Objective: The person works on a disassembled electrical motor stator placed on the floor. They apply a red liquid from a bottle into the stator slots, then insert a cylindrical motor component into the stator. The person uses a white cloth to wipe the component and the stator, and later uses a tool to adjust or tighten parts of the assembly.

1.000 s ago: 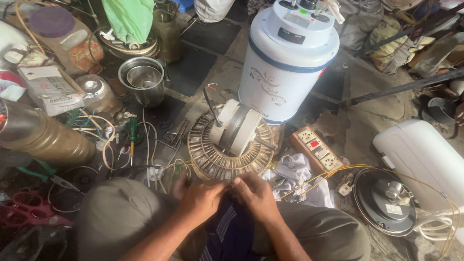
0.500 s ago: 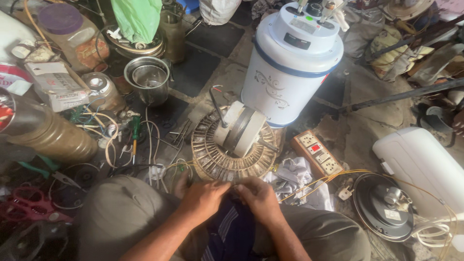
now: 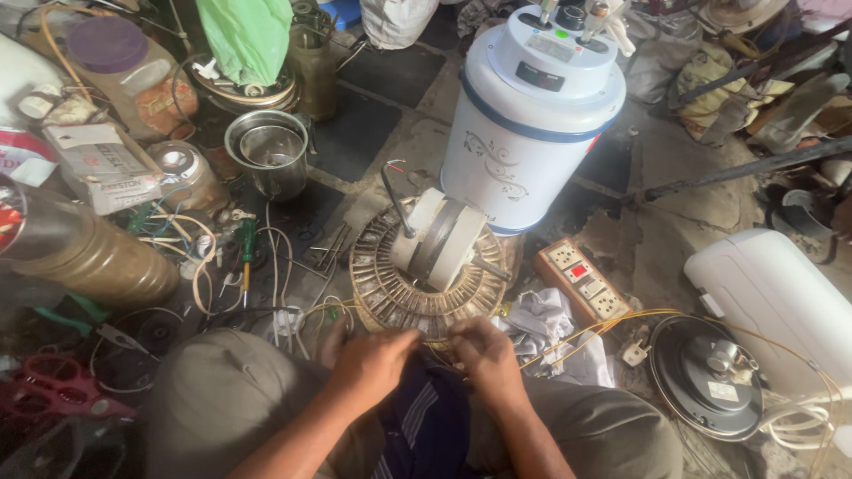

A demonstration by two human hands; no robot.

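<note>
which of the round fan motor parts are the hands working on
The slotted winding ring directly before both hands, not the dark round motor housing lying apart at right.

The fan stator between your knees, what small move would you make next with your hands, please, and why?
Probably draw the wire taut at the near rim. Both hands, left and right, pinch at the stator edge closest to the body, where thin yellowish wire trails off to the right. The slots there look unfinished, though the fingers hide the exact spot.
</note>
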